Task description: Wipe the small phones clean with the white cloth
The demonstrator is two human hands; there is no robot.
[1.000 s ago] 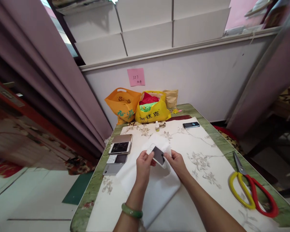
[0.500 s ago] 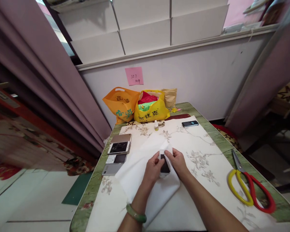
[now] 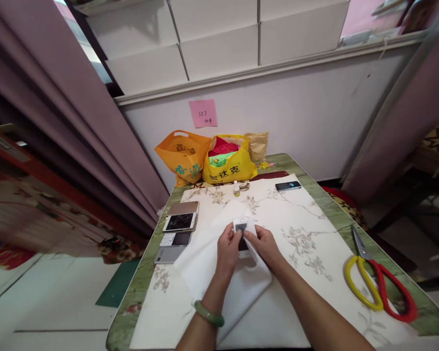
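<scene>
A white phone with a dark screen (image 3: 243, 247) is held upright between both hands over a white cloth (image 3: 219, 282). My left hand (image 3: 228, 246) grips its left side, thumb on the screen; a green bangle circles that wrist. At the phone's right edge, my right hand (image 3: 265, 244) is closed on the phone and a fold of the cloth. The fingertips behind the phone are hidden. Left of the cloth lie a gold phone (image 3: 183, 208), a white phone with a cracked screen (image 3: 180, 222), a keypad phone (image 3: 175, 239) and a grey phone (image 3: 169, 254).
Large scissors (image 3: 375, 280) lie on the right of the table (image 3: 126, 312). A dark phone (image 3: 288, 186) lies at the back right. An orange bag (image 3: 185, 158), a yellow bag (image 3: 229, 170) and a small bottle (image 3: 236, 189) stand toward the back.
Both hands have shifted slightly left with the phone, which is turned straighter. The right thumb has moved lower along the phone's edge.
</scene>
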